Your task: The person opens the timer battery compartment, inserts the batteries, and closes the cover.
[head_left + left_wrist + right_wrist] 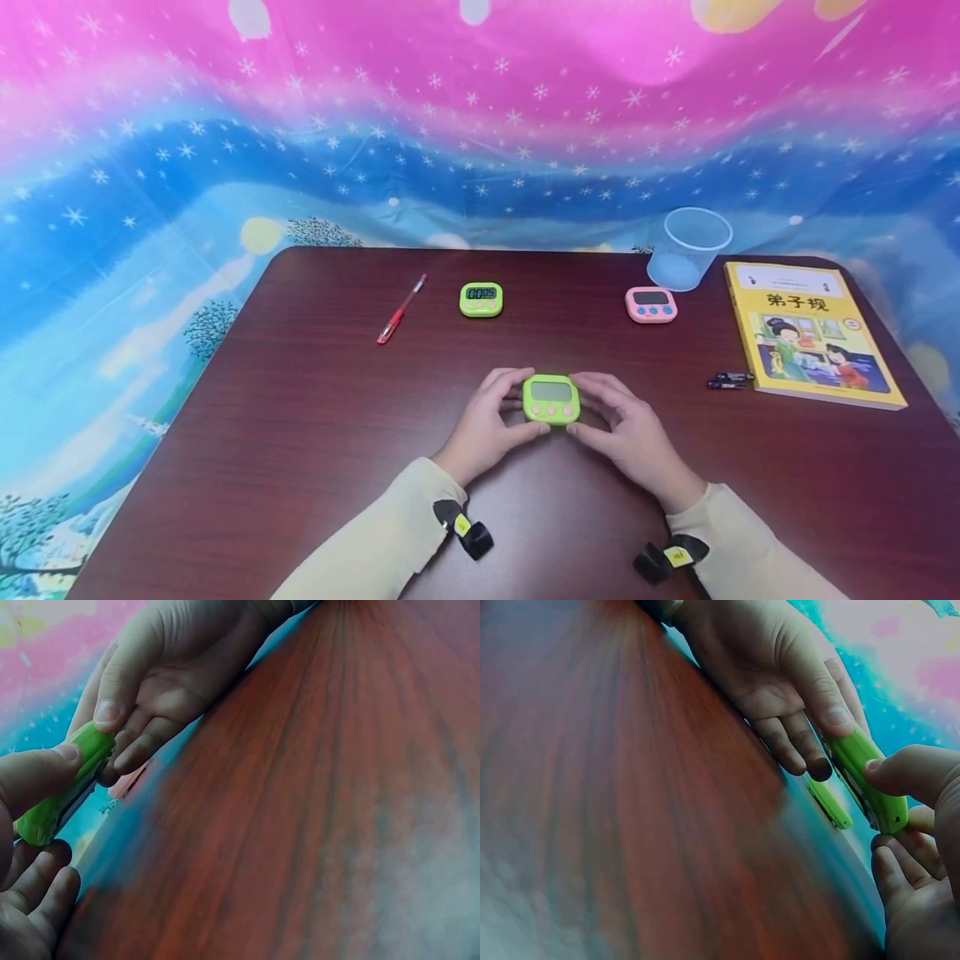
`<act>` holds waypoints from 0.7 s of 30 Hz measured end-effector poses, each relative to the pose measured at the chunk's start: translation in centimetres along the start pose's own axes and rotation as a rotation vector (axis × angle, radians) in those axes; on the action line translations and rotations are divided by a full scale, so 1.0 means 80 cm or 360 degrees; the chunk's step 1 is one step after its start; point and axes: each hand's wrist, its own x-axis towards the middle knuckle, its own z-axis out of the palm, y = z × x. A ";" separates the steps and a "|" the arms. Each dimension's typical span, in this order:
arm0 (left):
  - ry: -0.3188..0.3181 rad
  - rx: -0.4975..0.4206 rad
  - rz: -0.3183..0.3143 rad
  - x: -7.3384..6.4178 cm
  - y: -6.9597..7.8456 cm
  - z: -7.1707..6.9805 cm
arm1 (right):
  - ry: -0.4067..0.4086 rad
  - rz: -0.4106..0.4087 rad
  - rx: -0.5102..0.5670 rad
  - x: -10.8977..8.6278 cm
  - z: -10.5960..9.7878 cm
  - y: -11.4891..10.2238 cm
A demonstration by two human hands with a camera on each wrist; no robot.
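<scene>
A green digital timer (551,400) with a blank grey screen and pinkish buttons is held between both hands above the front middle of the table. The left hand (487,425) pinches its left side, thumb at the lower edge. On the opposite side the right hand (633,432) grips it the same way. Both wrist views show the timer edge-on, the green timer (79,769) and thumbs in the left one, the green timer (866,780) raised off the wood in the right one. Its back is partly hidden by fingers.
Farther back lie a red pen (402,310), a second green timer (481,300) showing digits and a pink timer (651,306). A clear plastic cup (684,254) stands behind the pink timer. At right are a yellow book (810,333) and small dark objects (729,381).
</scene>
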 end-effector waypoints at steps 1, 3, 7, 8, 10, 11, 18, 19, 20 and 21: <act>0.0001 0.0012 0.0009 -0.001 0.000 0.000 | -0.0001 -0.0003 -0.0004 -0.001 0.000 0.000; 0.0005 0.0012 0.0024 -0.002 0.000 -0.001 | 0.0001 -0.0007 -0.0008 -0.001 0.001 0.000; 0.0020 0.0006 0.0040 -0.001 0.001 -0.002 | 0.0016 -0.0027 -0.0015 0.000 0.000 -0.002; 0.0023 -0.0003 0.0038 0.000 0.001 -0.002 | 0.0022 -0.0033 -0.0020 0.000 -0.001 -0.002; 0.0026 -0.0014 0.0030 0.000 0.002 -0.002 | 0.0034 -0.0048 -0.0028 0.000 -0.001 -0.003; 0.0029 -0.0024 0.0025 0.001 0.002 -0.003 | 0.0038 -0.0053 -0.0026 0.000 -0.001 -0.004; 0.0029 -0.0065 0.0011 0.000 0.004 -0.004 | -0.0005 -0.0054 0.0008 -0.001 0.001 -0.004; 0.0028 -0.0066 0.0014 -0.001 0.004 -0.004 | -0.0005 -0.0055 0.0003 -0.001 0.001 -0.004; 0.0028 -0.0064 0.0017 -0.001 0.004 -0.004 | -0.0002 -0.0056 -0.0003 -0.001 0.001 -0.003; 0.0028 -0.0060 0.0019 -0.001 0.003 -0.004 | 0.0005 -0.0056 -0.0013 -0.001 0.001 -0.003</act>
